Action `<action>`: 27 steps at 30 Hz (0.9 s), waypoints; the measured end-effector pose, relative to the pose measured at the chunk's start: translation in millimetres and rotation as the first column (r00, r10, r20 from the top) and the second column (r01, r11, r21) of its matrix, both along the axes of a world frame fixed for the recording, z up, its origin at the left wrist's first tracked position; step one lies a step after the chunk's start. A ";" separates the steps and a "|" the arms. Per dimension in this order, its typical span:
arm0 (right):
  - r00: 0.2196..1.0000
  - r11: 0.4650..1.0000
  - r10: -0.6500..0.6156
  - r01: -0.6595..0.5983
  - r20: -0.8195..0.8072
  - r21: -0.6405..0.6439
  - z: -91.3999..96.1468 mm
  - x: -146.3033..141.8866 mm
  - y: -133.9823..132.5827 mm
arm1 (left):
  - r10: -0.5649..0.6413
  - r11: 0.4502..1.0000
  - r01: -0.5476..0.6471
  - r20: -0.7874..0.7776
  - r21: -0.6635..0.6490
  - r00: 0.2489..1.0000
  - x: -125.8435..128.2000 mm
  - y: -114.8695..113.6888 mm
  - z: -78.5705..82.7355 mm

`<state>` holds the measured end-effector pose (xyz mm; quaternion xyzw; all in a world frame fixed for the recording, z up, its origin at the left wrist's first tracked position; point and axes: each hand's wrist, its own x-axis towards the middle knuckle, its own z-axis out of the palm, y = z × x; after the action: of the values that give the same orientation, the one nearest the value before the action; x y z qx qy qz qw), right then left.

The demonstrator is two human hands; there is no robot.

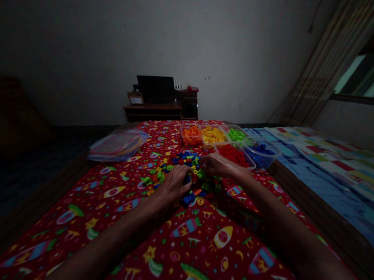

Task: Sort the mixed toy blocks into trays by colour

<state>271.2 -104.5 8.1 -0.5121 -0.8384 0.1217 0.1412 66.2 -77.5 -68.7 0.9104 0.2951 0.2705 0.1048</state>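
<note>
A loose pile of small plastic building blocks (pixel 159 175) in green, blue, red, yellow and orange lies on the red patterned cloth (pixel 125 226). My left hand (pixel 176 183) rests at the pile's near side, its fingers curved and its thumb apart from the index finger. Blue pieces show in that gap, seemingly among the pile. Over the right part of the pile is my right hand (pixel 218 165), fingers bent down and drawn together. Whatever it pinches is hidden; a green block (pixel 201 173) shows beside its fingertips.
Clear containers hold sorted pieces: orange (pixel 192 135), yellow (pixel 213 135), light green (pixel 236 135), red (pixel 233 154), and blue in a round tub (pixel 271 152). Stacked clear lids (pixel 116 145) lie at the left. A bed (pixel 326 174) adjoins the table's right side. A monitor (pixel 156 88) stands beyond.
</note>
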 end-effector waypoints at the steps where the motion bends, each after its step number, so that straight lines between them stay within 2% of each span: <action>1: 1.000 1.000 0.002 -0.002 -0.009 -0.003 0.0 0.0 0.6 | 0.000 1.000 0.000 0.018 0.004 1.000 0.1 1.5 0.1; 6: 0.996 0.999 0.015 -0.012 -0.088 0.040 -5.7 1.2 6.6 | 0.071 0.995 -0.079 0.134 0.054 0.988 3.6 2.7 7.7; 9: 0.990 0.995 -0.003 0.017 -0.140 0.101 -8.8 0.8 9.1 | 0.159 0.987 -0.156 0.158 -0.033 0.975 5.3 -1.8 13.8; 16: 0.982 0.976 -0.024 0.063 -0.186 0.207 -15.3 1.7 13.2 | 0.244 0.962 -0.210 0.200 -0.177 0.949 5.6 -3.0 19.5; 23: 0.977 0.975 -0.017 0.064 -0.212 0.215 -36.3 4.3 26.2 | 0.254 0.955 -0.208 0.224 -0.211 0.941 5.9 -0.4 17.4; 27: 0.974 0.976 -0.002 0.051 -0.226 0.214 -38.5 3.2 28.6 | 0.278 0.916 -0.151 0.316 -0.371 0.907 5.7 5.6 10.3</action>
<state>274.4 -75.9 -30.4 -0.4877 -0.8184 0.0842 0.2920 72.0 -71.9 -58.4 0.7744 0.4123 0.3888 0.2813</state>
